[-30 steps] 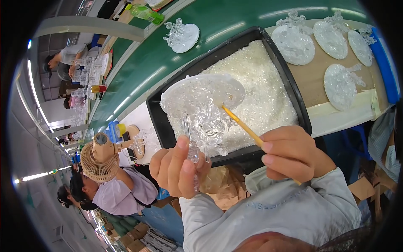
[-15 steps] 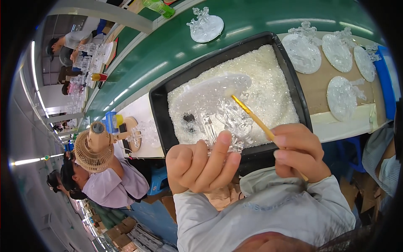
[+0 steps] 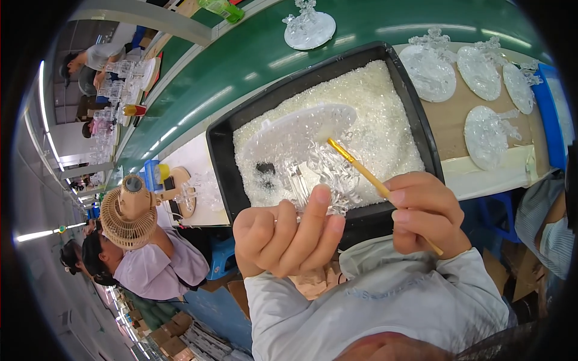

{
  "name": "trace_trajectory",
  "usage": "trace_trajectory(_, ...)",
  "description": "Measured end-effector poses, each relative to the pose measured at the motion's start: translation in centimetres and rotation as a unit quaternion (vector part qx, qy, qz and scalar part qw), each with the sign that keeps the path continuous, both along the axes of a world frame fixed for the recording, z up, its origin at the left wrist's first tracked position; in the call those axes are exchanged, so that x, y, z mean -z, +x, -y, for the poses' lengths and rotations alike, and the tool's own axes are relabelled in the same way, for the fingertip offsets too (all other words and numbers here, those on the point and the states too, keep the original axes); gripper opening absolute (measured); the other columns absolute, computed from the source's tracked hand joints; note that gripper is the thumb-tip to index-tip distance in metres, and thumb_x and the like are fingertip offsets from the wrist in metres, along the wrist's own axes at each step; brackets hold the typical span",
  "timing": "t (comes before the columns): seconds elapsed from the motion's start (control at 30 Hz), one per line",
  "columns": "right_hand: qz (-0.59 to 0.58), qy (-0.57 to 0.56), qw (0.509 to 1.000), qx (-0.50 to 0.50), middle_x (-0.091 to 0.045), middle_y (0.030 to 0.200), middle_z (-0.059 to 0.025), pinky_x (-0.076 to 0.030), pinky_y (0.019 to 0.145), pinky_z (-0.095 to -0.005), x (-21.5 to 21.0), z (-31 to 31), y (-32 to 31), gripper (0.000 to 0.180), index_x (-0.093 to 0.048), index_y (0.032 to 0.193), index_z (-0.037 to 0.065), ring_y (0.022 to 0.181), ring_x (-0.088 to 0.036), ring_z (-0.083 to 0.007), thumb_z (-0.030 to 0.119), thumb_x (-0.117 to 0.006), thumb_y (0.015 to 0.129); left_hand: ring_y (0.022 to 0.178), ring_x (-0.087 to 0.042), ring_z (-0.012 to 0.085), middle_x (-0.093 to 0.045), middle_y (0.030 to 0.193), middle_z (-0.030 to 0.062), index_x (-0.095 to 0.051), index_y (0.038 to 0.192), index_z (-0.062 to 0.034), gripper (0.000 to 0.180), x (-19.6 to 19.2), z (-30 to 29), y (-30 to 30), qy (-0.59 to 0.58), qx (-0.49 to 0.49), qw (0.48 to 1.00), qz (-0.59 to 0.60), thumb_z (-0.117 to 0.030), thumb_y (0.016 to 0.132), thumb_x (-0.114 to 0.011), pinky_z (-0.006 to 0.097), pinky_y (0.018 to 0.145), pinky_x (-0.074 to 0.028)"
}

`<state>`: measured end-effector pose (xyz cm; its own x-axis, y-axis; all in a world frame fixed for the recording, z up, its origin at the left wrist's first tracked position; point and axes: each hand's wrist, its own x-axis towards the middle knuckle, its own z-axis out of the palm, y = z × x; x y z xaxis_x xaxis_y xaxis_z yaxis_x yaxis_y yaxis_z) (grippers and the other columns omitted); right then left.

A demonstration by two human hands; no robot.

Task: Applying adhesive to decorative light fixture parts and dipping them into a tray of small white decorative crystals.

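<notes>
My left hand (image 3: 289, 237) is closed on a clear plastic ornament (image 3: 322, 180), its fingers curled around the lower end. The ornament is tilted, its oval whitish base (image 3: 283, 133) on the far side. Between the thumb and fingers of my right hand (image 3: 427, 213) is a thin wooden paintbrush (image 3: 366, 173) with a gold collar. Its pale bristles are against the ornament, near where the base meets the clear part. Both are above a black tray (image 3: 218, 165) of sparkling white granules (image 3: 385, 114). A dark patch (image 3: 265, 174) shows through at the tray's left.
Several similar ornaments (image 3: 427, 72) lie on cardboard at the right, by a blue bin (image 3: 554, 120). Another ornament (image 3: 309, 30) rests on the green table (image 3: 253, 72) beyond the tray. At the left are a tan fan (image 3: 129, 210) and a seated co-worker (image 3: 162, 265).
The view has shifted a little, so the tray and table things appear slightly further up and left. Both hands keep their holds, and the brush stays against the ornament.
</notes>
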<state>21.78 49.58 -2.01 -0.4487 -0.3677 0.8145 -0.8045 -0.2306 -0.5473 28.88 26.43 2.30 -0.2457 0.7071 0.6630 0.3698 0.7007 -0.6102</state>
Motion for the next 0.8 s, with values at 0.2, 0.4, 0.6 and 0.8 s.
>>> trace_trajectory(0.2, -0.002, 0.027, 0.999, 0.022, -0.053, 0.102, -0.0149, -0.055, 0.057, -0.0365, -0.4, -0.1, -0.3, 0.015, -0.050, 0.105, 0.004, 0.073, -0.063, -0.0311, 0.011, -0.057, 0.093, 0.055, -0.054, 0.0139, -0.075, 0.100, 0.0094, -0.064, 0.110, -0.0079, 0.022, -1.1, -0.4, 0.8, 0.004, -0.026, 0.996, 0.080, -0.010, 0.088, -0.065, 0.024, 0.052, -0.033)
trace_trajectory(0.4, -0.019, -0.095, 0.994, 0.044, -0.051, 0.100, -0.0162, -0.052, 0.052, -0.0367, 1.6, -0.2, -0.1, 0.018, -0.050, 0.105, 0.003, 0.066, -0.058, -0.0296, 0.018, -0.053, 0.096, 0.053, -0.058, 0.0206, -0.073, 0.087, 0.0165, -0.068, 0.104, 0.0030, 0.026, -1.1, 1.4, -1.4, 0.222, -0.123, 0.963, 0.086, 0.002, 0.079, -0.072, 0.026, 0.047, -0.041)
trace_trajectory(0.6, 0.004, 0.026, 0.999, -0.034, -0.061, 0.097, -0.0151, -0.056, 0.061, -0.0385, 0.0, 0.3, 0.6, 0.016, -0.057, 0.103, 0.004, 0.074, -0.066, -0.0316, 0.008, -0.064, 0.089, 0.066, -0.071, 0.0200, -0.074, 0.083, 0.0126, -0.072, 0.097, 0.0054, 0.018, 0.0, 2.4, -2.1, 0.415, -0.146, 0.896, 0.060, -0.003, 0.083, -0.075, 0.025, 0.060, -0.054)
trace_trajectory(0.8, -0.032, 0.051, 0.996, -0.073, -0.068, 0.096, -0.0172, -0.058, 0.064, -0.0373, 0.2, 2.2, 0.4, 0.017, -0.065, 0.098, 0.003, 0.078, -0.070, -0.0321, 0.002, -0.069, 0.081, 0.063, -0.070, 0.0192, -0.075, 0.084, 0.0123, -0.072, 0.097, 0.0047, 0.017, 0.2, 1.6, -2.2, 0.421, -0.146, 0.893, 0.057, -0.003, 0.082, -0.076, 0.024, 0.058, -0.053)
